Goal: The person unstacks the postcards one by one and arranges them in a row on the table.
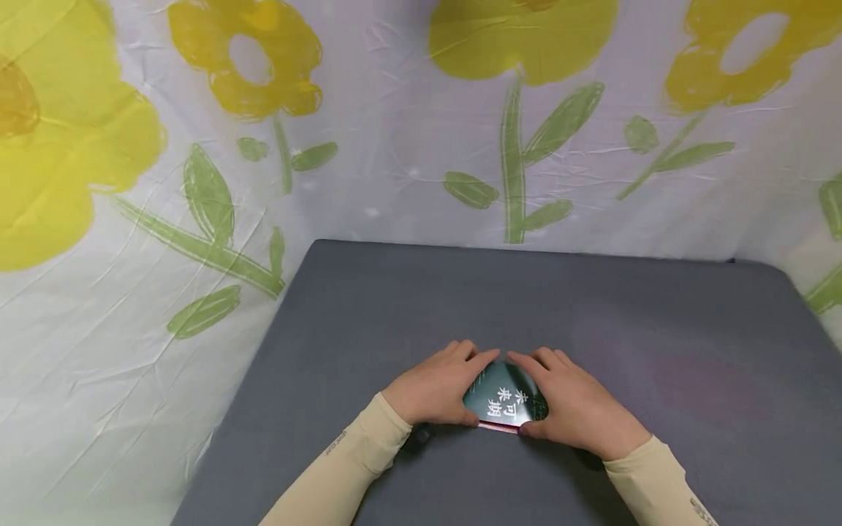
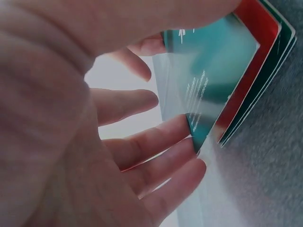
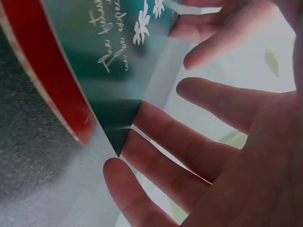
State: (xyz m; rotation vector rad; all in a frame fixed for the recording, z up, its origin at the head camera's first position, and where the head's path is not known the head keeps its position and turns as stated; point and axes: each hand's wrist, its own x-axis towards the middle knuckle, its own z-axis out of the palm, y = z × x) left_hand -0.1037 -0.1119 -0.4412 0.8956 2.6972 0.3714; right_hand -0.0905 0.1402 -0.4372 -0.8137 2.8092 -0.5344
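Note:
A small stack of cards (image 1: 506, 398) with a glossy dark green top and white lettering is between my two hands, close over the grey table. My left hand (image 1: 437, 383) grips its left side, thumb at the near edge and fingers at the far edge. On the opposite side, my right hand (image 1: 579, 402) holds it the same way. The left wrist view shows a red layer (image 2: 251, 75) under the green top card (image 2: 213, 71), with more dark green edges below. In the right wrist view, fingertips touch the edge of the green card (image 3: 109, 85).
The grey table (image 1: 395, 292) has rounded far corners. Behind it and along the left hangs a white cloth (image 1: 395, 146) printed with yellow flowers and green leaves. Small dark objects (image 1: 421, 435) show under the wrists.

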